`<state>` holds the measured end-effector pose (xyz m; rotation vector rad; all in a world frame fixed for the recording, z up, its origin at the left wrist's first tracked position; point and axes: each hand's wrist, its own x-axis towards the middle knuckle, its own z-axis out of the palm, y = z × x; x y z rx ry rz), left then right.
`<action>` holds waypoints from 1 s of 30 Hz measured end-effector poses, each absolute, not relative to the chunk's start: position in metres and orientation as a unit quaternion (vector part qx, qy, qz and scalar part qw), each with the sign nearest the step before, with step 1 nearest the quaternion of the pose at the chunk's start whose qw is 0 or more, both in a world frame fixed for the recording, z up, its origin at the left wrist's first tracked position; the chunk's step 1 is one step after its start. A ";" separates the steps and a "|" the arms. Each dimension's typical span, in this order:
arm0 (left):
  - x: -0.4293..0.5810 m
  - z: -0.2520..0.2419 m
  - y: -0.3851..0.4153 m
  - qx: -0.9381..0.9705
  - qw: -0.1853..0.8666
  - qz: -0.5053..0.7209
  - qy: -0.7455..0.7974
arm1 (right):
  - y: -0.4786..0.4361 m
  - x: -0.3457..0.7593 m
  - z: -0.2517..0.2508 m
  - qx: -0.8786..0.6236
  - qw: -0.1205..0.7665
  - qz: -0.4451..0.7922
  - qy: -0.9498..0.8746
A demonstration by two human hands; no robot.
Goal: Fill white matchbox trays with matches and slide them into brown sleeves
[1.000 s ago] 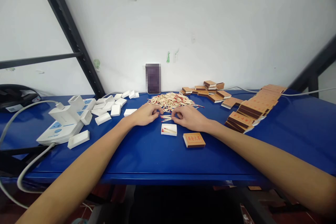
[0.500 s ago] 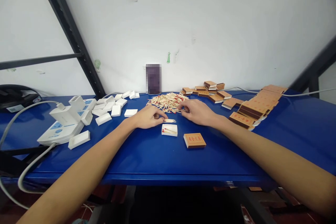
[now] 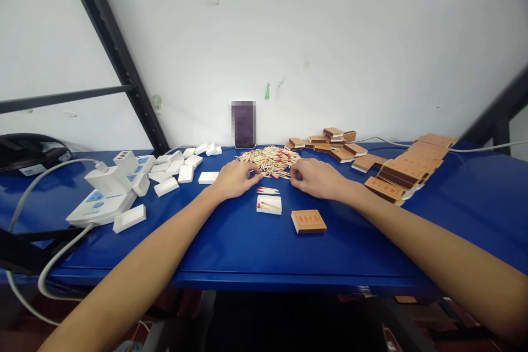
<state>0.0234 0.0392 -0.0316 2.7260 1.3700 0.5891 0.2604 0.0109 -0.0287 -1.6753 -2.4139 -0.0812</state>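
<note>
a: where are the matches?

b: most lie in a loose pile of matches towards the far side of the table. a small row of matches lies on the near side of it, red heads to the left.

a: how would one handle?

b: very light and stiff, i'd judge, but thin enough to snap and apt to roll. i'd pinch the middle of the stick, clear of the red head. for the row, a gentle squeeze at both ends should keep it even.

a: and the hands?

b: apart from each other, fingers curled. the left hand is at the pile's near left edge, the right hand at its right edge. whether either pinches a match, i cannot tell.

a: what's around them?

b: just nearer than the row, an open white tray with a few matches in it; near and right of that, a printed matchbox.

a: farther out?

b: loose white trays to the left, stacked matchboxes to the right, a dark screen against the far wall.
</note>
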 end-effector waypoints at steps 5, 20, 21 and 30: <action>0.035 -0.034 0.039 0.869 -0.009 0.194 0.455 | 0.012 0.260 -0.031 -0.566 0.100 -0.022 -0.818; 0.022 -0.041 0.044 0.900 -0.013 0.174 0.400 | -0.001 0.256 -0.025 -0.514 0.125 -0.083 -0.845; 0.022 -0.040 0.043 0.903 -0.008 0.177 0.392 | -0.003 0.254 -0.024 -0.504 0.134 -0.082 -0.849; 0.022 -0.035 0.041 0.912 0.039 0.156 0.377 | 0.005 0.247 -0.037 -0.436 0.171 0.013 -0.883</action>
